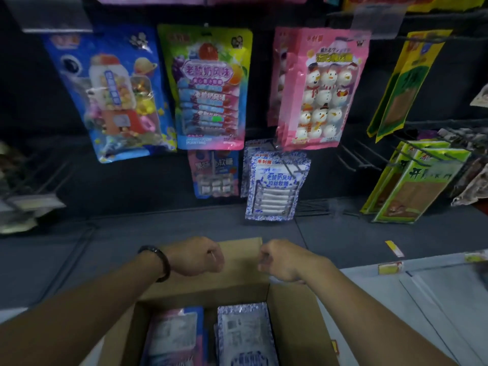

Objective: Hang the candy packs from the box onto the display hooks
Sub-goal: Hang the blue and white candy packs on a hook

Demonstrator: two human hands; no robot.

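Left grip [195, 256]: fingers curled into a fist, knuckles up, at the left edge of the far flap [241, 260] of the cardboard box [290, 313]. Nothing shows inside the fist; whether it pinches the flap edge cannot be told. Dark wristband [158, 262] just behind it on the wrist.

Right grip [284, 260]: also curled closed, at the flap's right top corner. Contact with the corner looks likely, but a hold cannot be confirmed.

Between the 2 grips: the flap stands upright, bare brown card.

Below and nearer than the grips: the box is open, with 2 stacks of candy packs lying flat inside. The pink-and-blue pack [174, 336] lies under the left forearm side, and the blue-and-white patterned pack [244, 334] lies beside it, toward the right grip.

Beyond the grips, on the dark display wall:
- matching blue-and-white hung packs [276, 188], straight ahead of the right grip, several deep on 1 hook
- small blue pack [215, 177], ahead of the left grip
- above these, a row of 3: blue toy pack [116, 93], multicolour pack [208, 88], pink snowman packs [324, 88]
- bare hooks [361, 157], right of the right grip
- green-and-yellow packs [414, 186], further right
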